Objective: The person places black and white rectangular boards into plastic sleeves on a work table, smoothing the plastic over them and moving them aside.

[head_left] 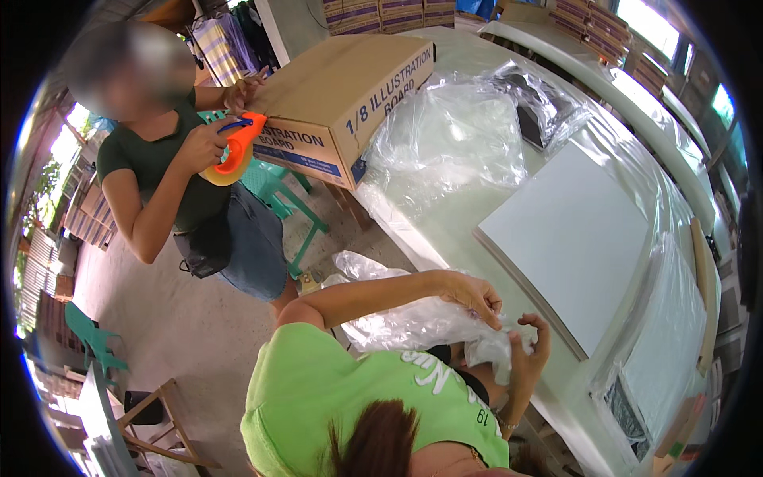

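A crumpled clear plastic bag (397,314) hangs at the table's near edge, its end drawn between my two hands. The fingers of my left hand (474,297) are pinched on the plastic. My right hand (529,350) grips the bag's edge between thumb and fingers, just right of the left hand. Beyond my hands a stack of white boards (572,238) lies flat on the plastic-covered table. Further back on the table are a loose clear plastic sheet (453,135) and a dark item wrapped in clear film (532,111).
A co-worker on the left holds an orange tape dispenser (238,151) against a large cardboard box (342,87) at the table's far left corner. A green plastic chair (274,191) stands beside the co-worker. Plastic-wrapped boards (664,334) lie at the right. Stacked cartons (389,14) stand behind.
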`<state>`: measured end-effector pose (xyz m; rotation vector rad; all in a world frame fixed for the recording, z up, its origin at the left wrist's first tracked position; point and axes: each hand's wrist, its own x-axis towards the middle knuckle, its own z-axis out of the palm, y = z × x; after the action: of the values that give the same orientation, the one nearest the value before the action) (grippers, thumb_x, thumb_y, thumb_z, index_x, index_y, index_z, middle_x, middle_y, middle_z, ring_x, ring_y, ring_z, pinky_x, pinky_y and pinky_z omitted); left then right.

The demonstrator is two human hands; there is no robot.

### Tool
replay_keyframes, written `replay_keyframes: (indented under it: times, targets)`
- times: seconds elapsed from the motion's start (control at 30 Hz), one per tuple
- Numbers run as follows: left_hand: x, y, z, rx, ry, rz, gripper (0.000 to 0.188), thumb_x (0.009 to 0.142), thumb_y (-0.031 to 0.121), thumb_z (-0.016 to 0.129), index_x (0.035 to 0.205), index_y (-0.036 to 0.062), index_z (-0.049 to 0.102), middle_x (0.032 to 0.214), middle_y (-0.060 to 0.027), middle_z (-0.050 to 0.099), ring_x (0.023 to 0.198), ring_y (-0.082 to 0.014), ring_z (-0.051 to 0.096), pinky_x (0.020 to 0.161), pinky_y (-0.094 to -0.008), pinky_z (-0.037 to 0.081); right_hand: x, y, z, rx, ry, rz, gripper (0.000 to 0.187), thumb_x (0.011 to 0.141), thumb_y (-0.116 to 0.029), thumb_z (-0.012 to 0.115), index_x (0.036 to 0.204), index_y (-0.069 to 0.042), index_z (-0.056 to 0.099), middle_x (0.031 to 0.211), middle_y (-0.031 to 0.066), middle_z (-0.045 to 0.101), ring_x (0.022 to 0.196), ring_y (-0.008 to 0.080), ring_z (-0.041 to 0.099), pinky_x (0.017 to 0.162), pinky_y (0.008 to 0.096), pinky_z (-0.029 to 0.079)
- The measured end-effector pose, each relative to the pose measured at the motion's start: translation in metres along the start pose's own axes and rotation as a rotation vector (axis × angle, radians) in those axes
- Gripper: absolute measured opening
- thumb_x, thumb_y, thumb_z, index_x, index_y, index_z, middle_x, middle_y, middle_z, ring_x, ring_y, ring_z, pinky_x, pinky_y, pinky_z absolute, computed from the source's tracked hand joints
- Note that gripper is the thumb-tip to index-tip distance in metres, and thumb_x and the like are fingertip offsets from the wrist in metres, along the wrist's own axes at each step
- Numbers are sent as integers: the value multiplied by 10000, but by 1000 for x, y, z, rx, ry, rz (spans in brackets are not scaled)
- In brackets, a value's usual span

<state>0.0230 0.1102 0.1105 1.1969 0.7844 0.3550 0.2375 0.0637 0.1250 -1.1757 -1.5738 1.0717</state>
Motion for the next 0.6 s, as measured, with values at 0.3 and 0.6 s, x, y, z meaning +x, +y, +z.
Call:
replay_keyframes:
  times: [0.3,0.6]
  targets:
    - [11,-13,20,-246,15,20,268,796,261,750,741,122,527,707,47,544,604,-42,450,522,-212,337,-11,-13,29,-282,-22,-282,496,607,-15,752,1060,-20,550,1053,135,549,1001,312,542,843,401,430]
    - [26,-31,30,-476,-42,68,254,820,256,729,936,60,614,823,-15,633,710,-95,595,599,-253,476,-9,2,29,-145,83,-273,222,694,106,580,902,33,603,909,136,617,875,278,600,812,339,456]
